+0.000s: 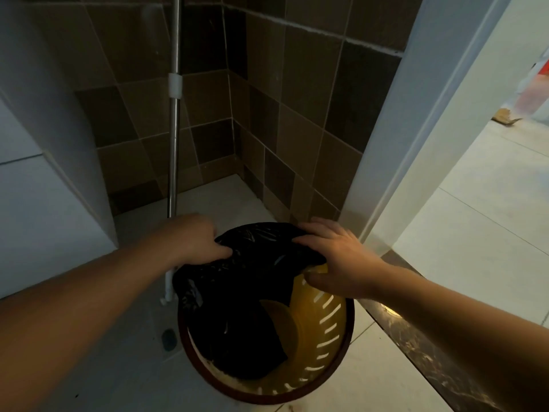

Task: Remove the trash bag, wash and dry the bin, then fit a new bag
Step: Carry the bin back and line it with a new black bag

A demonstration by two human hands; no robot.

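Two bare forearms are seen closest to the lens, reaching down from the bottom corners toward a round bin (319,319) that stands on the pale tiled floor (371,379). Its yellow slotted wall is ringed by a dark brown rim. A black trash bag (246,295) is gathered over the far half of the opening and sags down inside, so that the right part of the yellow inner wall is left bare.

At the bag's far left edge the left hand (194,237) is clenched on the plastic; its fingers are curled into the folds, and the fingertips are hidden there. On the right, the bag's edge is grasped by the right hand (338,258): its fingers are spread and bent over the top of the plastic, while the thumb is laid beneath, at the bin's rim. How firmly the plastic is pinched there cannot be told.

Behind the left hand a metal mop pole (175,138) is stood upright in the corner of brown wall tiles (297,114); its lower end is covered by the wrist and the bag. Whatever is inside the bag cannot be made out. A white door frame (395,162) is cut off at the right, with a brighter room blurred beyond
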